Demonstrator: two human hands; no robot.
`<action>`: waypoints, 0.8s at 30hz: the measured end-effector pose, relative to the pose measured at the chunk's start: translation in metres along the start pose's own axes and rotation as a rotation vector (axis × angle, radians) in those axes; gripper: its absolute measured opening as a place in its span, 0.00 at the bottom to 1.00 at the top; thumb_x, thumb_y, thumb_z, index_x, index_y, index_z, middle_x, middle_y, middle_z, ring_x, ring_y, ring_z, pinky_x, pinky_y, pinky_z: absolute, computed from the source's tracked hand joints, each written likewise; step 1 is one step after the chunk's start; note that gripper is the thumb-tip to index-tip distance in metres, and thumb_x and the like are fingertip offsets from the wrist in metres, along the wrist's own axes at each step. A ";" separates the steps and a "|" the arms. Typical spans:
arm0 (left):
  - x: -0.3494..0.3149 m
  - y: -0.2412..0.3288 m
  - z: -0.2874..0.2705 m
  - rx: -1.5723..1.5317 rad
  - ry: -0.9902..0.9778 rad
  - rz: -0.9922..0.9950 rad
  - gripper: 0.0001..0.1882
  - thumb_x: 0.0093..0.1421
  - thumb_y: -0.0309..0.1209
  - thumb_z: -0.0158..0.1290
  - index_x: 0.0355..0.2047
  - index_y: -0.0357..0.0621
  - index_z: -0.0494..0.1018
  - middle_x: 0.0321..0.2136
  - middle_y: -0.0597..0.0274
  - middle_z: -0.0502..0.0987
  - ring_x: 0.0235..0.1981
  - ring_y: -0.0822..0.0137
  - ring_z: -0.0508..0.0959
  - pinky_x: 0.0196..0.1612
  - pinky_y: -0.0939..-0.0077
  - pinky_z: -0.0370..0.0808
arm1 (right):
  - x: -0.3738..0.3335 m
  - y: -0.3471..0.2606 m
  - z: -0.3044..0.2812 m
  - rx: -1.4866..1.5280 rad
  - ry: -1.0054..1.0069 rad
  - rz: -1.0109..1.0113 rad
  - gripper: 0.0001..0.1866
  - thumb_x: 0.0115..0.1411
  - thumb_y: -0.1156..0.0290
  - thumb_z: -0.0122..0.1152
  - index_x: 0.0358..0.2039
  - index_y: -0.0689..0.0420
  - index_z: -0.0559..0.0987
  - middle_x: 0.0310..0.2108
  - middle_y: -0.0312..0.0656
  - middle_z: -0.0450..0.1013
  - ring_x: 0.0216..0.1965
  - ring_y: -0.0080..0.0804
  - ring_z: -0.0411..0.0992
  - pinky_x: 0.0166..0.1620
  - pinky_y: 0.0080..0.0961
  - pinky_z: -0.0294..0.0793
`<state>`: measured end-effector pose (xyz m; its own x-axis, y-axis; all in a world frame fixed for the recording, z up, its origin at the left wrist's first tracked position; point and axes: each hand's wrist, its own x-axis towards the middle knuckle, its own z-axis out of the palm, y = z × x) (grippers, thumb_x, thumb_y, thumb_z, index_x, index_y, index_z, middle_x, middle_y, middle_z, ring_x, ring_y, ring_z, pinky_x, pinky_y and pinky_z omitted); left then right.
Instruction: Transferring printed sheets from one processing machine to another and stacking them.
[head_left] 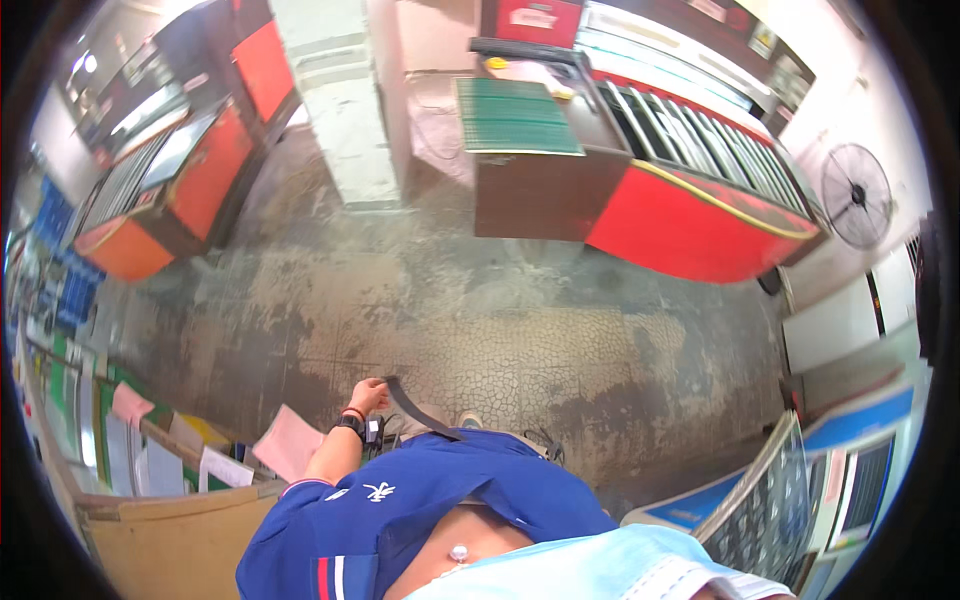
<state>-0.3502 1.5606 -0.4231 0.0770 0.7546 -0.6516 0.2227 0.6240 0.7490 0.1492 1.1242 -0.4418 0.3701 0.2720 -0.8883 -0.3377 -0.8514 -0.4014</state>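
My left hand (369, 396) is out in front of my body at waist height, its fingers pinched on the end of a dark flat strap (412, 408). The strap curves from the fingertips back toward the front of my blue shirt (450, 465), where its other end meets the cloth. A black watch-like band (352, 424) is on that wrist, with a small dark device (374, 431) beside it. My right hand does not show; light blue pleated fabric (610, 565) covers the lower right.
Ahead stands a red and brown roller conveyor machine (700, 220) with a green ridged panel (518, 117) on its end. A white pillar (345, 110) and another machine (190, 190) are farther left. Racks with boards and pink papers (288, 442) flank me; a round fan (856, 195) is right.
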 end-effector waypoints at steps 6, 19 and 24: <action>0.014 -0.067 -0.057 -0.348 -0.041 -0.357 0.14 0.53 0.38 0.51 0.34 0.39 0.72 0.26 0.53 0.76 0.24 0.58 0.77 0.26 0.64 0.74 | 0.020 -0.166 0.008 -0.243 0.001 -0.101 0.10 0.50 0.67 0.54 0.29 0.59 0.78 0.25 0.39 0.75 0.23 0.33 0.73 0.27 0.28 0.73; 0.093 -0.020 -0.155 -0.406 0.335 -0.237 0.15 0.54 0.28 0.50 0.41 0.34 0.67 0.25 0.53 0.72 0.20 0.61 0.75 0.20 0.69 0.73 | 0.119 -0.465 0.261 -1.300 -0.157 -0.973 0.14 0.53 0.63 0.51 0.31 0.60 0.78 0.24 0.40 0.74 0.23 0.23 0.72 0.25 0.25 0.71; 0.104 0.008 -0.203 -0.411 0.323 -0.298 0.14 0.54 0.29 0.50 0.40 0.35 0.66 0.23 0.54 0.73 0.19 0.61 0.74 0.21 0.69 0.74 | 0.066 -0.583 0.374 -0.316 -0.215 -0.924 0.14 0.52 0.65 0.59 0.33 0.64 0.78 0.24 0.38 0.75 0.25 0.23 0.72 0.27 0.23 0.71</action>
<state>-0.5377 1.6851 -0.4606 -0.2445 0.5184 -0.8194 -0.2099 0.7967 0.5667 0.0473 1.8064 -0.3499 0.1960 0.9362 -0.2918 0.2607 -0.3366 -0.9049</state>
